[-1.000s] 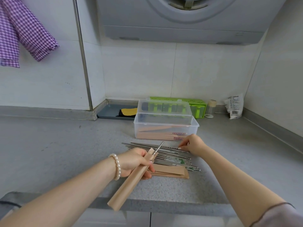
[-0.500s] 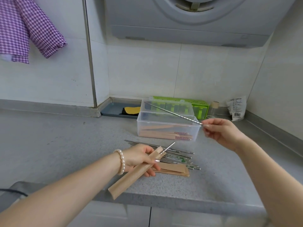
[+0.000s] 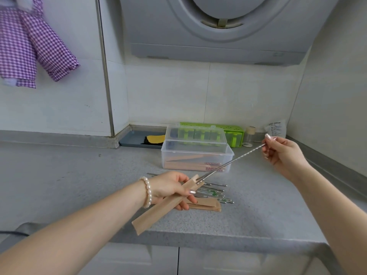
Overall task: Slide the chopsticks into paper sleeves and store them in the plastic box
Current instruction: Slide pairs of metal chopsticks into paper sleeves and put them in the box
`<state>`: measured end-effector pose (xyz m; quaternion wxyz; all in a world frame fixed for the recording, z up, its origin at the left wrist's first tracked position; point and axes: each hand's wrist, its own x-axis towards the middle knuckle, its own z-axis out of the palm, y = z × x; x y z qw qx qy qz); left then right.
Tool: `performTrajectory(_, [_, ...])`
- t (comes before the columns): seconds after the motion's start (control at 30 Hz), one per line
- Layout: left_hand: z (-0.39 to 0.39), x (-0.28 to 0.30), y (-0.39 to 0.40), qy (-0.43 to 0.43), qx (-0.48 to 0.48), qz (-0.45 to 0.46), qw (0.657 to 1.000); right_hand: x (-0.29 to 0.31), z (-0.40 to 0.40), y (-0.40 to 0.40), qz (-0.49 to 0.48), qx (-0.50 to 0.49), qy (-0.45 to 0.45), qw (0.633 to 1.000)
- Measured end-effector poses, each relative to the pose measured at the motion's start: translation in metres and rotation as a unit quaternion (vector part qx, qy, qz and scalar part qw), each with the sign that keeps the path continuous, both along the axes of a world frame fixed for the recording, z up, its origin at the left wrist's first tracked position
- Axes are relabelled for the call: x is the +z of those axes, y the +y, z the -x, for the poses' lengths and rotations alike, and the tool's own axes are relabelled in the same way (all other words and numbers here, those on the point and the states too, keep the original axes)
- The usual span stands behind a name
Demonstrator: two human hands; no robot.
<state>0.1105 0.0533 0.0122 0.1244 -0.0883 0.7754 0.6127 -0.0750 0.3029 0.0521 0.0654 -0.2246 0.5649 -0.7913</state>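
Gripping a paper sleeve (image 3: 170,203), the left hand (image 3: 168,187) meets a metal chopstick (image 3: 232,162) pinched by the right hand (image 3: 282,153).

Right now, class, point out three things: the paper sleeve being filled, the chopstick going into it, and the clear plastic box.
paper sleeve (image 3: 158,211), head view, middle of its brown face.
chopstick (image 3: 234,161), head view, mid shaft.
clear plastic box (image 3: 196,153), head view, front wall.
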Motion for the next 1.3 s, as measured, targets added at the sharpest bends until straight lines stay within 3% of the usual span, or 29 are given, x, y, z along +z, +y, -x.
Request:
performTrajectory(0.1, [-0.001, 0.004, 0.002, 0.009, -0.002, 0.007, 1.0, -0.001, -0.007, -0.006, -0.048, 0.002, -0.004, 0.999])
performTrajectory(0.23, [0.0, 0.007, 0.01, 0.024, -0.023, 0.015, 0.999, -0.012, -0.022, -0.023, -0.189, -0.016, 0.036, 0.981])
performTrajectory(0.43, [0.002, 0.007, 0.019, 0.045, -0.01, 0.022, 0.999, -0.022, -0.056, -0.054, -0.394, -0.014, 0.19, 0.899])
performTrajectory(0.5, [0.003, 0.008, 0.019, 0.048, -0.004, 0.019, 0.999, -0.024, -0.063, -0.061, -0.423, -0.013, 0.233, 0.876])
performTrajectory(0.67, [0.002, 0.005, 0.012, 0.041, 0.0, 0.027, 0.999, -0.026, -0.07, -0.067, -0.429, 0.045, 0.229, 0.873])
performTrajectory(0.73, [0.002, 0.005, 0.01, 0.042, -0.003, 0.03, 0.999, -0.027, -0.07, -0.068, -0.401, 0.073, 0.185, 0.894])
performTrajectory(0.87, [0.005, 0.007, 0.009, 0.037, -0.013, 0.018, 0.999, -0.029, -0.065, -0.068, -0.227, 0.1, 0.026, 0.968])
performTrajectory(1.07, [0.015, 0.018, -0.001, 0.011, -0.038, -0.008, 0.999, -0.026, -0.049, -0.061, -0.121, 0.121, -0.067, 0.983])
performTrajectory(1.3, [0.024, 0.007, -0.04, 0.034, 0.171, -0.02, 0.984, -0.005, 0.012, -0.027, 0.001, -0.057, -0.105, 0.993])
